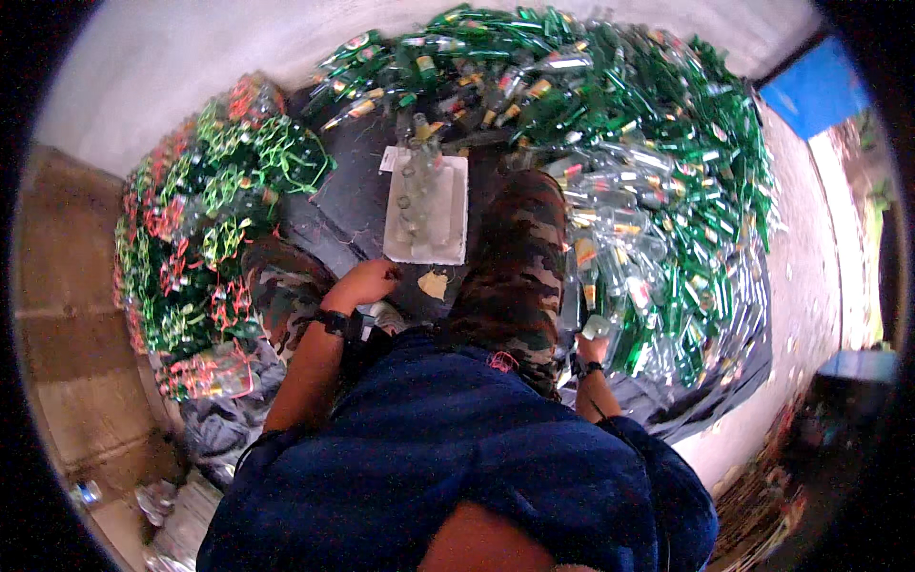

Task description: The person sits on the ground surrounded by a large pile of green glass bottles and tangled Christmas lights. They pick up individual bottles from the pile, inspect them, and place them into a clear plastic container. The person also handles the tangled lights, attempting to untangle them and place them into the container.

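A bottle pile (658, 181) is spread beyond the white tray (458, 214). Near the tray, the left hand (371, 283) is loosely curled, any hold indiscernible; by the fingers of the right hand (588, 349), a clear bottle (598, 327) is grasped.

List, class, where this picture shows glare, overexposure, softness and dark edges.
In the head view, bright glints dot the heaped green glass bottles; also in the head view, the daylit strip below the blue rectangular panel washes out nearly white; there too, the bare left hand's finger detail looks soft, and black vignetting fills the corners.
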Motion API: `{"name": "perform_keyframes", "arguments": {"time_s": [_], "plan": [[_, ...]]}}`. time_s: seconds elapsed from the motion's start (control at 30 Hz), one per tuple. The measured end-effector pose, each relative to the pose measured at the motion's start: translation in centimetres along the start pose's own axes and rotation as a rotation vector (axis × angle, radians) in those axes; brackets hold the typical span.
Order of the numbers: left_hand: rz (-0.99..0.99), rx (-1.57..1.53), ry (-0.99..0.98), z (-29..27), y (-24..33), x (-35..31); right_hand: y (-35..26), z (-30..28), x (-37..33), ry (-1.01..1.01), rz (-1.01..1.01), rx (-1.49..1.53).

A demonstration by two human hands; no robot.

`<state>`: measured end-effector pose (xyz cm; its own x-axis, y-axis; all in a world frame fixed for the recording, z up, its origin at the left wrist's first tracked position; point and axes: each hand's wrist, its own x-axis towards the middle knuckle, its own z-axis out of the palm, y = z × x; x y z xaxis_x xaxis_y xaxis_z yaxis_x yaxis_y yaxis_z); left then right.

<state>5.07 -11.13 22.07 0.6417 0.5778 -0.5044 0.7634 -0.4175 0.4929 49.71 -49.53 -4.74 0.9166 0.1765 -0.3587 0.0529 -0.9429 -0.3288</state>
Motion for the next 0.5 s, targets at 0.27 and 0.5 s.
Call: {"name": "perform_keyframes", "arguments": {"time_s": [0.27, 0.5], "plan": [[0.079, -0.068, 0.108, 0.9, -1.6, 0.3, -5.5, -8.9, -2.0, -0.005, -0.127, 0.225], [0.177, -0.276, 0.074, 2.5, -4.8, 3.3, -17.4, -24.4, -1.8, 0.453, -0.668, 0.349]]}}
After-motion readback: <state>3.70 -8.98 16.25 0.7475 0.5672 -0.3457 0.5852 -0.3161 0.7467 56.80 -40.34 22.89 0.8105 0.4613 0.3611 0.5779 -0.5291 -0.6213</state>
